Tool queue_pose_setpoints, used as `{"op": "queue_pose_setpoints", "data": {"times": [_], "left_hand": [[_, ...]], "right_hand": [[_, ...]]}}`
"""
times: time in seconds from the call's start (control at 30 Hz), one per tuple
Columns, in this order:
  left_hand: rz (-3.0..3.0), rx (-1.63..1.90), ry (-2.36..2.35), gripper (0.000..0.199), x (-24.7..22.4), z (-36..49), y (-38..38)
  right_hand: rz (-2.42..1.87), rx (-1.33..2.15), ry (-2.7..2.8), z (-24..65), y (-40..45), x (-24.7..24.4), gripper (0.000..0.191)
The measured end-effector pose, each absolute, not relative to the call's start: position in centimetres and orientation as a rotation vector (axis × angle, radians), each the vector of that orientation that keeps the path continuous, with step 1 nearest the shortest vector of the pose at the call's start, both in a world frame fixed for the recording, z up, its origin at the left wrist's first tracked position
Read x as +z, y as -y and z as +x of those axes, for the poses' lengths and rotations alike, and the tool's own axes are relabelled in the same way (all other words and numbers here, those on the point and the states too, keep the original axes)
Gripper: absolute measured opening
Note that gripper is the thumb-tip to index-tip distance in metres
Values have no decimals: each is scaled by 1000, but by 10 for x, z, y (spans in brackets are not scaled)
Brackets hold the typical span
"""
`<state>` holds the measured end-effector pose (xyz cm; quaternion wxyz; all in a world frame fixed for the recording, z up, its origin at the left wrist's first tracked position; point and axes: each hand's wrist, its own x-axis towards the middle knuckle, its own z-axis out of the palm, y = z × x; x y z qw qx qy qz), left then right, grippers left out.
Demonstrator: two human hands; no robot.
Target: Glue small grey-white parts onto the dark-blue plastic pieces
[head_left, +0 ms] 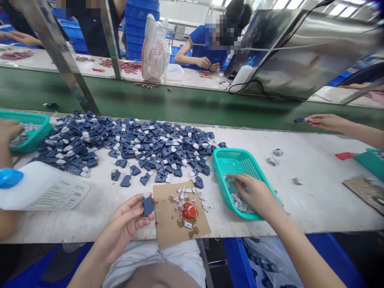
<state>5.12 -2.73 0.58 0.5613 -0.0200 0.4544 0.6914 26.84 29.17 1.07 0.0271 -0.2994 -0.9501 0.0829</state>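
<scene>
My left hand (pixel 132 216) pinches a small dark blue plastic part (pixel 148 205) with a light grey tip, held up beside a piece of cardboard (pixel 163 228). My right hand (pixel 255 194) reaches into a green plastic basket (pixel 247 158), its fingertips among small grey-white pieces (pixel 240 204). Whether those fingers grip a piece is hidden. On the cardboard sit a red cap (pixel 189 210) in wet, shiny spots and a few loose grey pieces (pixel 188 225). A big heap of blue parts with grey tips (pixel 162 148) spreads behind the cardboard.
At left lies a white bottle with a blue cap (pixel 45 186), near a co-worker's hand in another green basket (pixel 42 134). On the right, another co-worker's hand (pixel 327 121) holds a blue part over the green belt (pixel 192 102). Blue bins (pixel 237 260) stand under the table edge.
</scene>
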Motion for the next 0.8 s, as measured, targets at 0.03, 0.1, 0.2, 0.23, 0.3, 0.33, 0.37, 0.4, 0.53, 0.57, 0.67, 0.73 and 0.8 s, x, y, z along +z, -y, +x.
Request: {"op": "queue_pose_setpoints", "data": {"times": [0.03,0.1,0.2,0.23,0.3,0.33,0.37,0.4,0.53,0.57,0.67,0.73,0.8], "left_hand": [[-49,1623,-1023,30,8,50,27],[-62,1625,-940,28,11,49,26],[-84,1643,-843,25,17,50,24],[-90,1649,-818,25,18,50,24],[-91,1657,-779,24,21,50,23],[-86,1659,-765,23,22,50,23],[-79,1664,-752,23,22,50,23],[-71,1667,-739,22,23,50,23],[-38,1672,-694,22,22,50,24],[-24,1670,-682,22,21,50,24],[25,1663,-638,22,18,50,25],[58,1658,-615,21,17,50,26],[83,1652,-608,21,17,50,26]], "right_hand": [[-901,254,2950,270,-295,10,36],[-855,230,2981,274,-301,8,34],[-789,121,3012,277,-304,8,35],[-773,77,3006,278,-304,7,36],[-772,30,2968,278,-304,6,37],[-795,56,2943,278,-304,5,35],[-825,116,2929,278,-304,5,32],[-858,187,2923,277,-305,4,29],[-1009,454,2877,274,-304,9,24],[-1023,485,2865,274,-303,10,26],[-968,481,2879,273,-301,14,25],[-892,432,2909,273,-300,16,23],[-867,399,2912,272,-299,16,20]]}}
